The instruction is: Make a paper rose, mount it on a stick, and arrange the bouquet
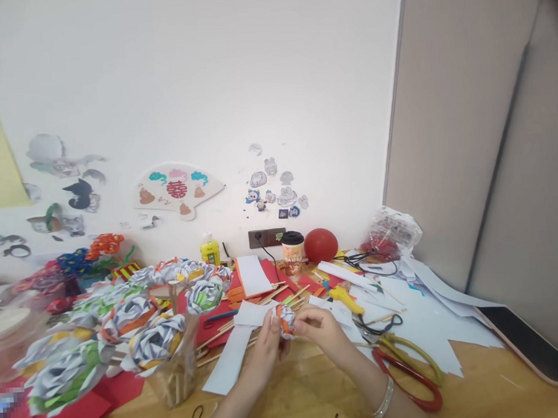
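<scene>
Between my two hands is a small paper flower (286,320), white with orange-red strips. My left hand (267,339) grips it from the left, thumb against the petals. On its other side, the bent fingers of my right hand (317,325) pinch at the flower's edge; what exactly lies between those fingertips is hidden. White paper strips (227,359) lie beside my left hand. Thin wooden sticks (215,342) are scattered behind and under the hands. To the right of my right hand is a yellow glue gun (348,299).
Finished-looking paper flowers (158,340) crowd the left, some in a clear cup (175,383). Scissors (413,375) with red and yellow handles lie right, near a tablet (534,346). A lidded paper cup (293,254), a red balloon (321,245) and a yellow bottle (210,249) stand by the wall.
</scene>
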A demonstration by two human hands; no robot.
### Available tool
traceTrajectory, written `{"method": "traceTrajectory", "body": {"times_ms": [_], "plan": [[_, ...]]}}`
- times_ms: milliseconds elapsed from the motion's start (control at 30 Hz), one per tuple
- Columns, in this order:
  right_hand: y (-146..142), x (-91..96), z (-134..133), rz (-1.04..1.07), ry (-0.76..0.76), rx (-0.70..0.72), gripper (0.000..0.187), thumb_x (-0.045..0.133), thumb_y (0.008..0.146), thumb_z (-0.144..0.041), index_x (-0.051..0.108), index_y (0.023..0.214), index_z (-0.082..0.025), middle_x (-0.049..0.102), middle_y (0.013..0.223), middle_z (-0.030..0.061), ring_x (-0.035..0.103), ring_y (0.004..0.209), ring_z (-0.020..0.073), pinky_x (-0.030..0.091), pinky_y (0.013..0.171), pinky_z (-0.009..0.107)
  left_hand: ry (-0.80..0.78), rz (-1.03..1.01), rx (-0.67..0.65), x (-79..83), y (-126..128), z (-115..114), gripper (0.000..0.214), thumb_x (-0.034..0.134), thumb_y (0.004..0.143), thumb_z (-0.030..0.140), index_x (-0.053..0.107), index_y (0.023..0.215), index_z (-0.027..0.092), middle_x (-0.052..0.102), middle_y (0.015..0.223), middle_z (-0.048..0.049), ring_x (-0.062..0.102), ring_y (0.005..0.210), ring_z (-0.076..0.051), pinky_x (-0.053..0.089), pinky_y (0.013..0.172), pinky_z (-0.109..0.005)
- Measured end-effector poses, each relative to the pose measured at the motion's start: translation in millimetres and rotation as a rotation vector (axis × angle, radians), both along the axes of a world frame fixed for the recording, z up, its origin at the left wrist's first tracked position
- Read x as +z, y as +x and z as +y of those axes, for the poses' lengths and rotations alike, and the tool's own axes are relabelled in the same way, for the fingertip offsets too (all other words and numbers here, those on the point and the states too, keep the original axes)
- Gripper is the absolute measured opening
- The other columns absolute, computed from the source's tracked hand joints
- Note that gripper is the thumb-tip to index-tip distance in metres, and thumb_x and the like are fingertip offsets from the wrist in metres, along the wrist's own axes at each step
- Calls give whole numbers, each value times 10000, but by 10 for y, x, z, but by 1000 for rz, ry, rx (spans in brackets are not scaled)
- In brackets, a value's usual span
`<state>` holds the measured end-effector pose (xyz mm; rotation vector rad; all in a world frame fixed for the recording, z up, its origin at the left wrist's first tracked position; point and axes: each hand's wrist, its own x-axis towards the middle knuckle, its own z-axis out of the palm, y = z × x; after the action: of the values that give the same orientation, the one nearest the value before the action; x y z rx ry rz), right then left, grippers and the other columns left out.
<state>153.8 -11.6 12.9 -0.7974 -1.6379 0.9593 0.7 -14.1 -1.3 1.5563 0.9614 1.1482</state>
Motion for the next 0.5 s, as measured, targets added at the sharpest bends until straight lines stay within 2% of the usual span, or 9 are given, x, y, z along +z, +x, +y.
{"method": "traceTrajectory", "body": {"times_ms": [67, 200, 300, 400, 500], "plan": [[8, -6, 11, -45, 44, -40, 311, 652, 739, -475, 657, 655, -176, 607, 699, 31, 541, 708, 176, 420, 682, 287, -17, 8, 5, -11, -12, 17, 546, 269, 747, 755, 348, 856, 226, 368, 504, 86, 301, 465, -113, 263, 498, -272], [23, -26, 33, -34, -35, 1, 292, 663, 729, -460, 660, 696, -170, 640, 741, 41, 572, 736, 187, 440, 700, 295, -29, 39, -5, -27, -24, 37, 556, 270, 756, 743, 364, 894, 213, 369, 532, 82, 307, 482, -115, 270, 510, -275], [18, -12, 9, -59, -23, -3, 277, 651, 745, -440, 636, 700, -167, 628, 724, 33, 566, 714, 177, 436, 677, 284, -25, 42, -11, -14, -18, 17, 526, 271, 779, 718, 369, 891, 214, 357, 536, 84, 294, 487, -113, 257, 511, -272], [9, 13, -31, -148, 106, -71, 266, 599, 801, -423, 603, 695, -179, 592, 716, 19, 536, 697, 163, 419, 658, 273, -39, 41, -9, -12, -11, 3, 526, 266, 780, 719, 365, 892, 215, 340, 525, 93, 279, 482, -110, 246, 513, -272], [17, 19, -42, -301, 326, -155, 290, 507, 880, -410, 578, 705, -190, 563, 724, 14, 516, 723, 161, 402, 661, 267, -29, 38, -24, -36, -7, 15, 507, 257, 790, 710, 359, 868, 220, 339, 511, 98, 280, 468, -106, 246, 509, -270]]}}
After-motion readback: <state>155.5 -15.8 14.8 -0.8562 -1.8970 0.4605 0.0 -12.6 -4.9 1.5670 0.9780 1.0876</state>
